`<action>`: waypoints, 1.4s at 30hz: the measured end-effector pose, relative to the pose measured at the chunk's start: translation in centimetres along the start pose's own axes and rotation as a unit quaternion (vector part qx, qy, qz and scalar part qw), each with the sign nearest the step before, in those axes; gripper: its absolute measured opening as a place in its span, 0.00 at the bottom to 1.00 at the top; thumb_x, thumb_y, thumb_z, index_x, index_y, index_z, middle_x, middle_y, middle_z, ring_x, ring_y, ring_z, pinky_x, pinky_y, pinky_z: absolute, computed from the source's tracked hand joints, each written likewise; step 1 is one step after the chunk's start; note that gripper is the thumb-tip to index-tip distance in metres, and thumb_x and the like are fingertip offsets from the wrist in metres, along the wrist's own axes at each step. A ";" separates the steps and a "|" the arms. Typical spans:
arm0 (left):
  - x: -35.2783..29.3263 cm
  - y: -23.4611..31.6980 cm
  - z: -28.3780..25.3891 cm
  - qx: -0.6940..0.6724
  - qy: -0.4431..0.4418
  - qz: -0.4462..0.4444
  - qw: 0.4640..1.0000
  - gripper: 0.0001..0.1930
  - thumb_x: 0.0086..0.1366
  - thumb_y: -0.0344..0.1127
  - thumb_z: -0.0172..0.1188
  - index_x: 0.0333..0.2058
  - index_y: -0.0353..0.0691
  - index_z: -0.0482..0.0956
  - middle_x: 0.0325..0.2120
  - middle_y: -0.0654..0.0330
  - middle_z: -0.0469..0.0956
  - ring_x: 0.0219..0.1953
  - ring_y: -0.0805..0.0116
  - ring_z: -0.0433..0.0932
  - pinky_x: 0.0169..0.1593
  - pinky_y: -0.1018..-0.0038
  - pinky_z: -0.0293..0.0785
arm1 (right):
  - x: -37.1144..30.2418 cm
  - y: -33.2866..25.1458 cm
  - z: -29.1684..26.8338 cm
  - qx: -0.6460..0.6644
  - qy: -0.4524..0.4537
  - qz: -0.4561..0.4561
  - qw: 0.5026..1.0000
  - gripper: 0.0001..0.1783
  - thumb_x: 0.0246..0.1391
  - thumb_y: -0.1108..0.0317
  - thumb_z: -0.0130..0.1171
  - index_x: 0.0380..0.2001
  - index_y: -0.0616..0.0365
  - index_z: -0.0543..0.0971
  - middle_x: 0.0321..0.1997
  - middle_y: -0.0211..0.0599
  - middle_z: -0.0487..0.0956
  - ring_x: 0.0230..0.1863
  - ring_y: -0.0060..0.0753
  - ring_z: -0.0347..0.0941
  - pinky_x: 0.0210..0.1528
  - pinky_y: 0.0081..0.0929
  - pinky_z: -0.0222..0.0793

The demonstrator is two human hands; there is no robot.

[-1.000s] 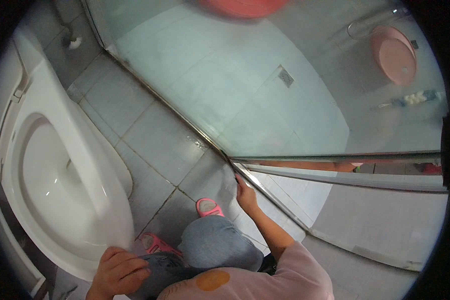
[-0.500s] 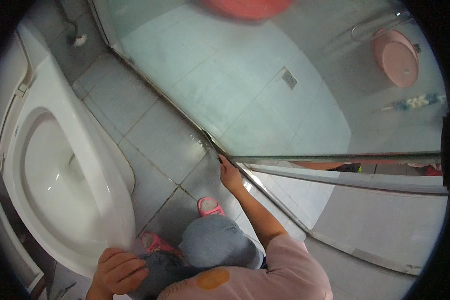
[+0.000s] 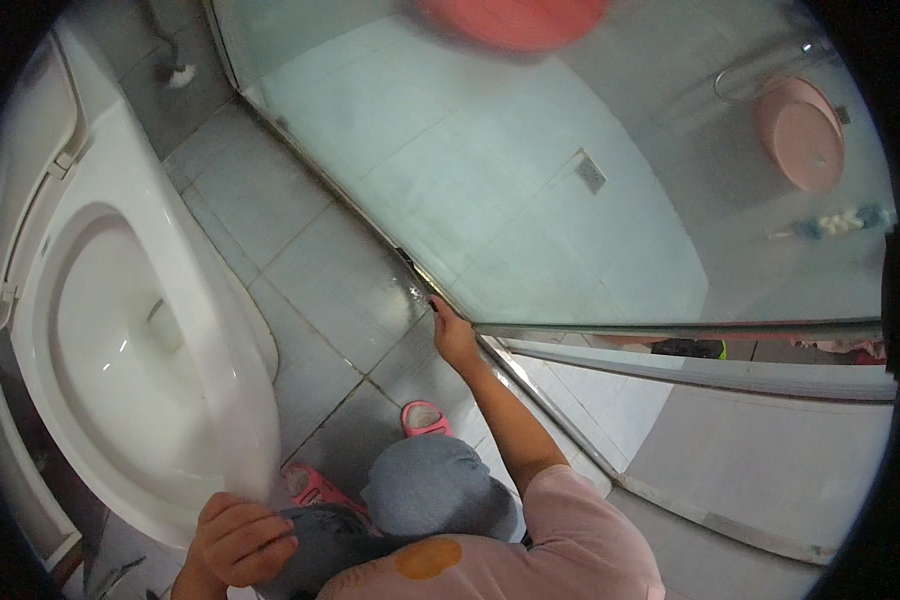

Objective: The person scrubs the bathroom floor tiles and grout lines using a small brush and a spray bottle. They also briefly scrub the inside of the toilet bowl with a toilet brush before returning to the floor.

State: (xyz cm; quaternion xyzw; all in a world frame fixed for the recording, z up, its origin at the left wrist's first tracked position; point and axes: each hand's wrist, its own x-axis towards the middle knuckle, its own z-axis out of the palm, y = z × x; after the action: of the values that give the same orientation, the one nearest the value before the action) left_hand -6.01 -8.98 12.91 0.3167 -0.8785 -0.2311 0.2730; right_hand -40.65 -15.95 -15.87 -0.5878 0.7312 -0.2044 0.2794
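Observation:
My right hand (image 3: 454,336) reaches down to the metal bottom track (image 3: 340,200) of the glass shower screen. Its fingers are closed on a slim dark tool (image 3: 404,256), whose far end lies against the track; its exact kind is too small to make out. Wet, shiny floor tile lies beside that end. My left hand (image 3: 242,540) is curled shut over my knee, close to the front of the white toilet bowl (image 3: 255,440). Nothing shows in its fingers, though its palm is hidden.
The toilet's lid (image 3: 30,190) is up on the left. Behind the glass are a red basin (image 3: 520,20), a pink basin (image 3: 805,130) and a floor drain (image 3: 590,172). A sliding door rail (image 3: 710,375) runs off to the right. Pink slippers (image 3: 425,418) are on my feet.
My right hand and the dark tool have slid a little farther along the track, away from me and to the left. My left hand stays by the knee. The view has shifted slightly.

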 end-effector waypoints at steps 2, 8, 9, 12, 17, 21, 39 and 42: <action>-0.3 -0.1 0.0 -0.002 -0.004 -0.003 1.000 0.06 0.41 0.29 0.59 0.21 0.48 0.73 0.24 0.68 0.75 0.25 0.72 0.73 0.28 0.75 0.64 | -1.9 0.3 -1.2 -0.026 -0.059 0.074 0.995 0.19 0.51 0.71 0.44 0.49 0.53 0.66 0.35 0.57 0.73 0.37 0.59 0.70 0.39 0.43 0.66; -0.3 0.1 -0.2 -0.013 0.005 -0.014 1.000 0.06 0.41 0.28 0.59 0.20 0.48 0.73 0.24 0.68 0.75 0.25 0.71 0.73 0.28 0.74 0.65 | -5.9 1.9 -2.2 -0.017 -0.023 0.038 0.999 0.19 0.51 0.73 0.43 0.48 0.57 0.67 0.42 0.55 0.72 0.43 0.55 0.68 0.45 0.37 0.65; 0.0 -0.1 0.0 -0.013 0.005 0.003 1.000 0.06 0.41 0.29 0.59 0.21 0.47 0.73 0.25 0.68 0.75 0.26 0.72 0.73 0.29 0.75 0.65 | -3.7 1.7 -1.6 -0.006 -0.022 0.038 0.999 0.18 0.51 0.73 0.43 0.48 0.58 0.67 0.41 0.55 0.72 0.43 0.56 0.68 0.44 0.38 0.65; -0.2 0.0 0.0 -0.001 0.001 0.002 1.000 0.06 0.42 0.31 0.59 0.23 0.47 0.74 0.25 0.67 0.75 0.27 0.72 0.73 0.30 0.76 0.66 | 0.5 -1.0 -0.9 0.031 -0.019 0.021 0.999 0.17 0.52 0.72 0.43 0.47 0.58 0.68 0.41 0.56 0.72 0.41 0.57 0.68 0.41 0.40 0.66; -0.6 -0.1 -0.7 -0.011 -0.014 -0.013 1.000 0.06 0.43 0.32 0.58 0.24 0.47 0.74 0.28 0.67 0.75 0.28 0.72 0.73 0.31 0.76 0.66 | -5.0 1.0 -1.3 0.021 0.024 0.001 0.999 0.17 0.53 0.70 0.43 0.46 0.57 0.69 0.41 0.56 0.72 0.41 0.57 0.68 0.41 0.40 0.65; -0.4 -0.2 -0.6 -0.024 -0.013 -0.010 1.000 0.06 0.43 0.31 0.60 0.24 0.48 0.75 0.27 0.67 0.76 0.27 0.71 0.74 0.29 0.75 0.66 | -0.5 1.1 0.6 0.001 0.053 -0.054 0.997 0.17 0.53 0.69 0.43 0.47 0.55 0.69 0.37 0.56 0.72 0.38 0.56 0.69 0.39 0.40 0.66; 1.0 -1.2 -2.4 -0.058 -0.019 0.015 0.998 0.04 0.50 0.28 0.56 0.27 0.38 0.73 0.28 0.57 0.74 0.28 0.63 0.73 0.31 0.69 0.69 | 17.3 -13.7 8.3 -0.035 -0.040 -0.041 0.998 0.19 0.52 0.66 0.43 0.49 0.49 0.68 0.34 0.55 0.74 0.35 0.56 0.71 0.38 0.44 0.66; 1.6 -2.0 -2.4 -0.078 0.030 0.038 0.996 0.04 0.50 0.27 0.56 0.26 0.34 0.72 0.27 0.52 0.74 0.26 0.59 0.73 0.29 0.65 0.71 | 22.3 -17.7 9.9 -0.049 -0.032 -0.061 0.996 0.19 0.52 0.67 0.41 0.49 0.54 0.68 0.35 0.53 0.75 0.36 0.56 0.71 0.38 0.46 0.66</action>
State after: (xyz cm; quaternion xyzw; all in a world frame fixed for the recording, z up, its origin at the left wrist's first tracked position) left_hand -4.67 -12.01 14.02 0.2677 -0.8608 -0.2785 0.3312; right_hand -24.47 -41.35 -16.01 -0.6507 0.6937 -0.1661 0.2602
